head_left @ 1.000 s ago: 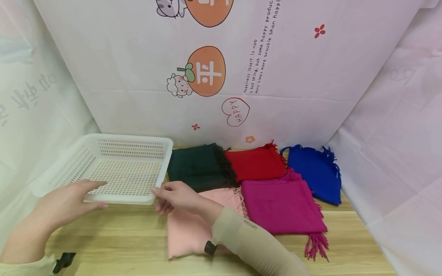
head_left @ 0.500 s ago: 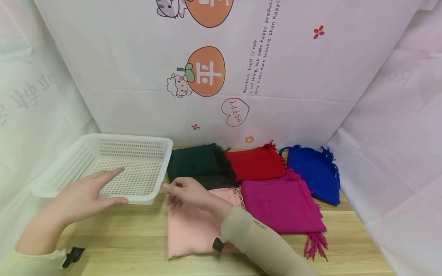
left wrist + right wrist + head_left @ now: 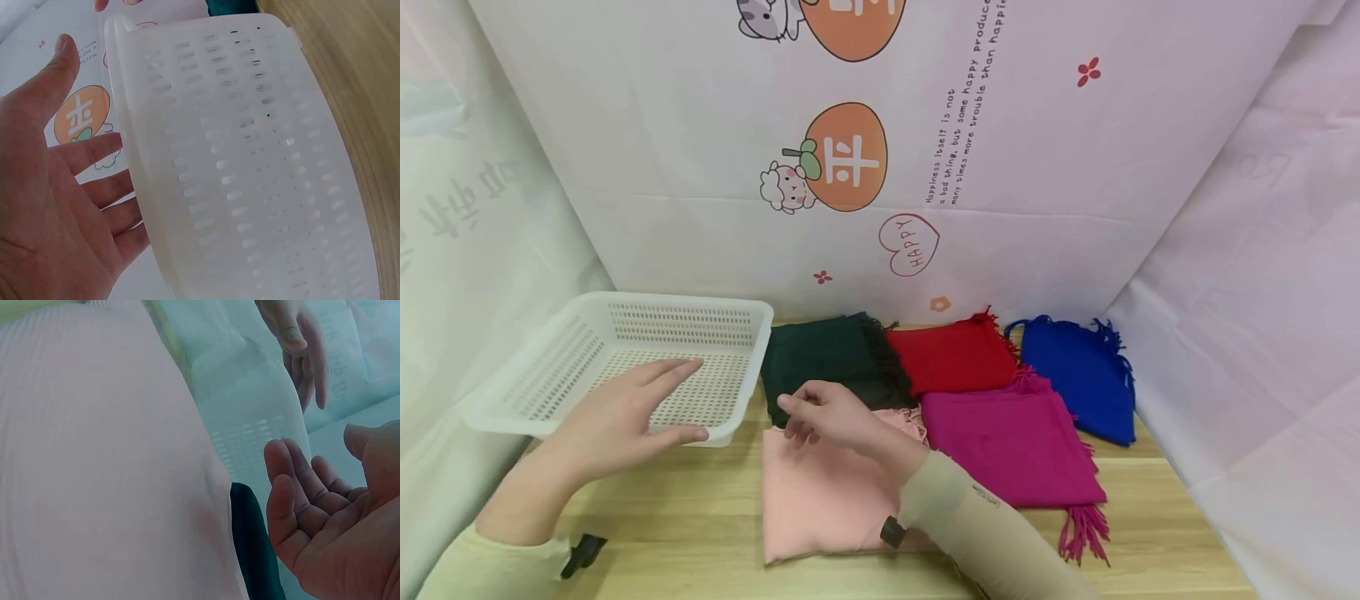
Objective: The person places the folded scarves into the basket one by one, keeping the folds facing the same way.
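Observation:
My left hand (image 3: pixel 617 425) hovers over the near rim of a white plastic basket (image 3: pixel 758 354), thumb and fingers spread and holding nothing. The left wrist view shows its fingers reaching past the rim of the basket (image 3: pixel 250 156); whether they touch is hard to tell. My right hand (image 3: pixel 842 421) hangs above a folded pink scarf (image 3: pixel 827 508), fingers loosely curled round nothing, as the right wrist view of this hand (image 3: pixel 337 519) also shows. Behind the pink scarf lies a folded dark green scarf (image 3: pixel 820 358) with fringe, next to the basket.
A red scarf (image 3: pixel 962 358), a magenta scarf (image 3: pixel 1000 450) and a blue scarf (image 3: pixel 1078 375), all folded and fringed, lie to the right. The wooden table (image 3: pixel 692 525) is bounded by a printed white cloth (image 3: pixel 700 150) behind and white cloth at both sides.
The right hand has come off the basket's near right corner and moved right over the pink scarf. The left hand has moved right and slightly up along the near rim. The basket stays put.

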Available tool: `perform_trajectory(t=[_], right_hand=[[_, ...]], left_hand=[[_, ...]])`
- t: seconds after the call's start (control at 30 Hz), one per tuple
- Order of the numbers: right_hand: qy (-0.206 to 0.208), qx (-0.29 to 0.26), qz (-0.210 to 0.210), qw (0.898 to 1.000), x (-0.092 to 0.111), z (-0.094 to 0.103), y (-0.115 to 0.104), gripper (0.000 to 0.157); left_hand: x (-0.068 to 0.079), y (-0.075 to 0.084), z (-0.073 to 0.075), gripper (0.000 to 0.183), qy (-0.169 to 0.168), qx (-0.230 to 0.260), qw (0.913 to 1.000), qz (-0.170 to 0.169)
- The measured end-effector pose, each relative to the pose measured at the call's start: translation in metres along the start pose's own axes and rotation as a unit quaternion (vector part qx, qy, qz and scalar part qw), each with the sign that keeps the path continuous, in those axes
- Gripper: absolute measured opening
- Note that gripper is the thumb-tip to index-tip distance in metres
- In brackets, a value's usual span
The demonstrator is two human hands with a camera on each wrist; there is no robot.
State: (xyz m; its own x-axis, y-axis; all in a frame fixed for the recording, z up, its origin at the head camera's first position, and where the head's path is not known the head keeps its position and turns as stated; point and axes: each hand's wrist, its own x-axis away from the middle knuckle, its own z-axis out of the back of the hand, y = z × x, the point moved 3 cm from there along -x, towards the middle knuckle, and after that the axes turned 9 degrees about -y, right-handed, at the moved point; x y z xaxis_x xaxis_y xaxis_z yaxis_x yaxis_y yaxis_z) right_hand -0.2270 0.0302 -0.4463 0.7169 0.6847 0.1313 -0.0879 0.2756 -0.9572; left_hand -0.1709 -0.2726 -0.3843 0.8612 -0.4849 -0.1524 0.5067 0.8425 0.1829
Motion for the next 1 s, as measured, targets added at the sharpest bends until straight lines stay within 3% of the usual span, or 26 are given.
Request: perform_trajectory(t=[0.43, 1.0], right_hand=[[0.033, 0.055, -0.008, 0.998, 0.026, 0.029, 0.011, 0.030], [0.070, 0.090, -0.028, 0.993, 0.053, 0.056, 0.022, 0.037]], left_hand=[[-0.013, 0.016, -0.009, 0.091, 0.013, 0.005, 0.9992, -0.038], [-0.029, 0.036, -0.020, 0.091, 0.007, 0.008, 0.9981, -0.061]])
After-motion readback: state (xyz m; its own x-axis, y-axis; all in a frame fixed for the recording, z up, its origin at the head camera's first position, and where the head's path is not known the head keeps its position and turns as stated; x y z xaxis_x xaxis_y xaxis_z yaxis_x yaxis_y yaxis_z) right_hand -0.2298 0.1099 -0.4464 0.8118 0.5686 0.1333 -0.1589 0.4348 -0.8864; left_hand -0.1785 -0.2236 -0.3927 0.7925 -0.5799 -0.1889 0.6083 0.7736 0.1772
